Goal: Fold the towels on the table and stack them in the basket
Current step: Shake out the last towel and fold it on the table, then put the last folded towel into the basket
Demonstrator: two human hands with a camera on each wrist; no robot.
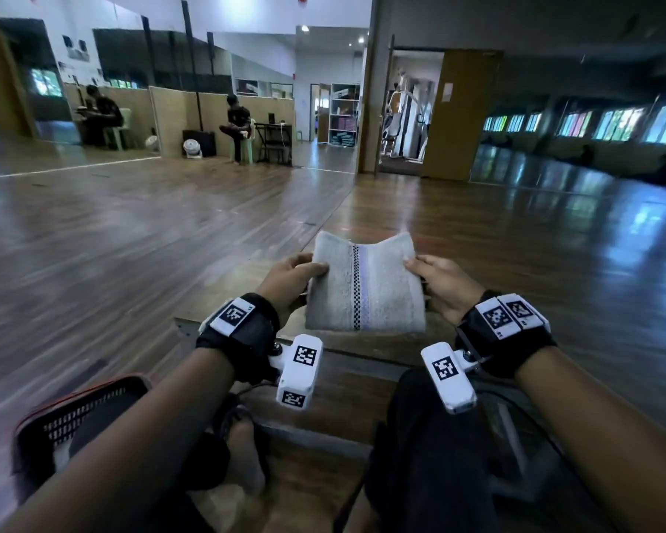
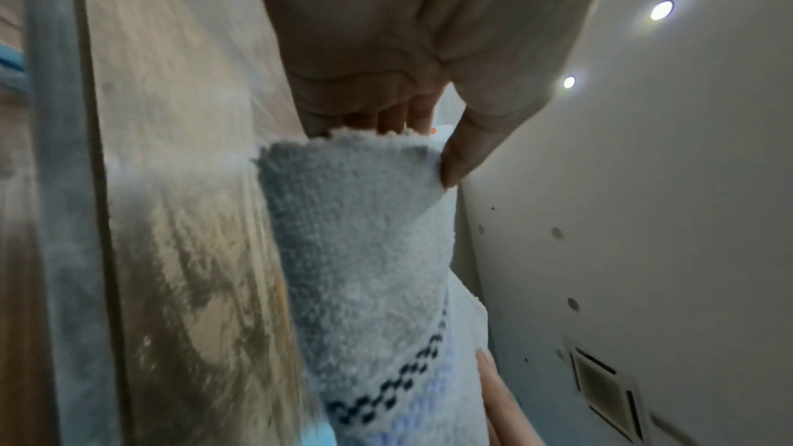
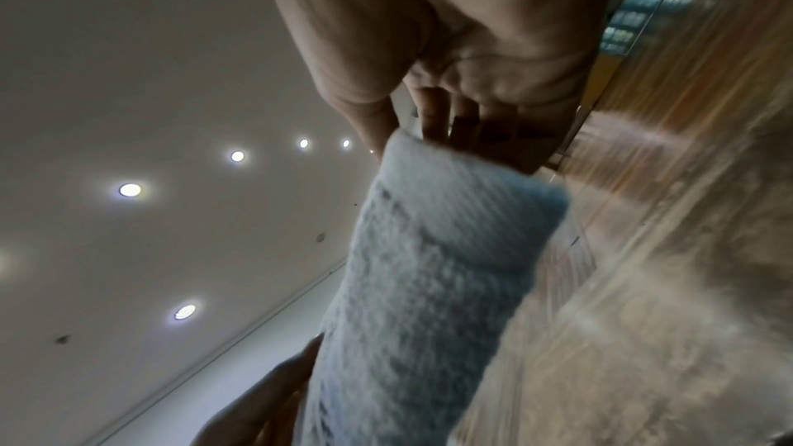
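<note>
A folded pale grey towel [image 1: 364, 286] with a dark checked stripe and a lilac band is held up just above the wooden table [image 1: 362, 352]. My left hand [image 1: 295, 280] pinches its left edge, thumb on top and fingers underneath. My right hand [image 1: 437, 280] pinches its right edge the same way. In the left wrist view the towel [image 2: 365, 267] fills the middle, with my left hand's thumb [image 2: 461, 161] on its edge. The right wrist view shows the towel [image 3: 429, 284] below my right hand's fingers [image 3: 433, 121]. The black mesh basket [image 1: 74, 413] with a red rim sits on the floor at the lower left.
The small wooden table stands close in front of my knees. Wooden floor stretches all around. Two people sit on chairs far back left [image 1: 239, 125], beside a floor fan [image 1: 192, 148]. A mirror wall runs along the right.
</note>
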